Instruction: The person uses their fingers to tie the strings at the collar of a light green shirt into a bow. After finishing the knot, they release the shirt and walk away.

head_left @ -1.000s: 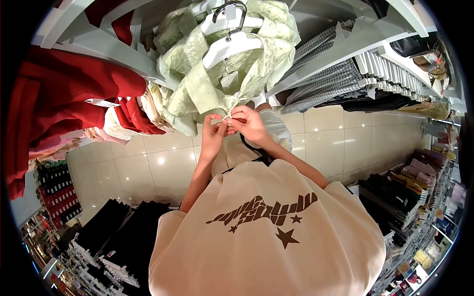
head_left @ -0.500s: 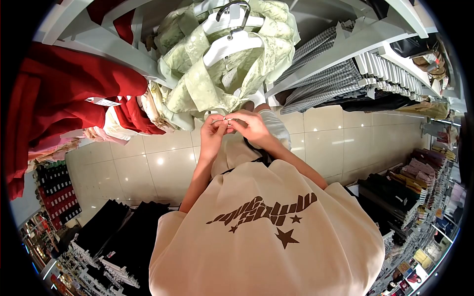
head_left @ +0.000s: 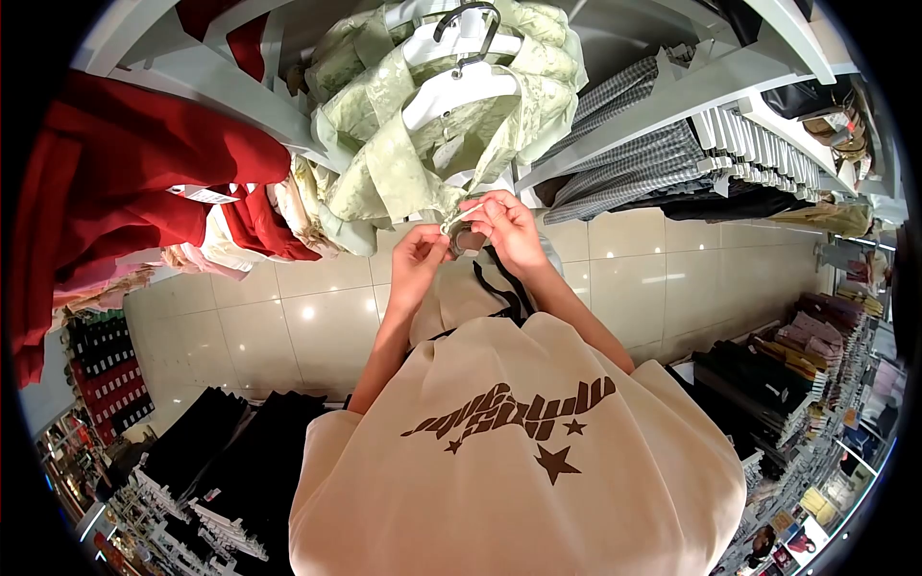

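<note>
A pale green patterned top hangs in front of me on a white hanger with a black hook. At its lower front edge, a thin pale fabric tie runs between my hands. My left hand pinches the tie's lower part between thumb and fingertips. Higher and to the right, my right hand is closed on the other end of the tie, thumb against fingers. A small loop or knot seems to lie near the left fingertips, too small to make out clearly.
Red garments hang at the left. Checked grey garments hang at the right below a white rail. Black folded clothes lie behind me at lower left. Stacked clothes stand at lower right. Tiled floor lies between.
My hands were close together at the tie. Now the right hand has moved up and away, drawing out a length of tie between them. The left hand has stayed nearly in place.
</note>
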Motion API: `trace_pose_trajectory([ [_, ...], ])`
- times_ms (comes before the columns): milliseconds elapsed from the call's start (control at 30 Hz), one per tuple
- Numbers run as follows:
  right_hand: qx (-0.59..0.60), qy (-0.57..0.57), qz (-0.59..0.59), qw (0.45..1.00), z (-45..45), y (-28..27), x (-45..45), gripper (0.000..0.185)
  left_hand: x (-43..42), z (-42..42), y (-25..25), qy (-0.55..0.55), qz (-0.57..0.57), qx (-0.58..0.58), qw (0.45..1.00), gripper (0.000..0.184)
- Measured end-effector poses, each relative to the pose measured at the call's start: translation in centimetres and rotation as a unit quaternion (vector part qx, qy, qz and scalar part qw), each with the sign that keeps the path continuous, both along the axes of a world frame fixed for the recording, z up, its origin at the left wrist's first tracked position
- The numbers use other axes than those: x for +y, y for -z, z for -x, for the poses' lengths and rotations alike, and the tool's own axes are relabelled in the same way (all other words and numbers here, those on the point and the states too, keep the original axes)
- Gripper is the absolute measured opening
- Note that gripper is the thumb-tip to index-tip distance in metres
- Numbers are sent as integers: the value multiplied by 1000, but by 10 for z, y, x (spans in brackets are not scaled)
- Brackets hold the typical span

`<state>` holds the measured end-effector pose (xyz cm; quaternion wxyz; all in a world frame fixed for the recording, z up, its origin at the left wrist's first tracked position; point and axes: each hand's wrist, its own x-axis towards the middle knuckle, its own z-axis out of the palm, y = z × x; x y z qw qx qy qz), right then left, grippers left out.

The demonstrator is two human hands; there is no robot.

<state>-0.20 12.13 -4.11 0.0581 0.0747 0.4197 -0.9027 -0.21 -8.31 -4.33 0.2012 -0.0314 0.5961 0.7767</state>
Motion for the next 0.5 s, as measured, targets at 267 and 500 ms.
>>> trace_pose_trajectory([
  [267, -13, -101, 10, 995, -4, 1, 8, 14, 3, 2, 0, 0, -2, 15, 1000, 8],
  [500, -8, 33, 54, 998, 4, -8, -1, 17, 2, 3, -6, 22, -2, -17, 1000, 14],
])
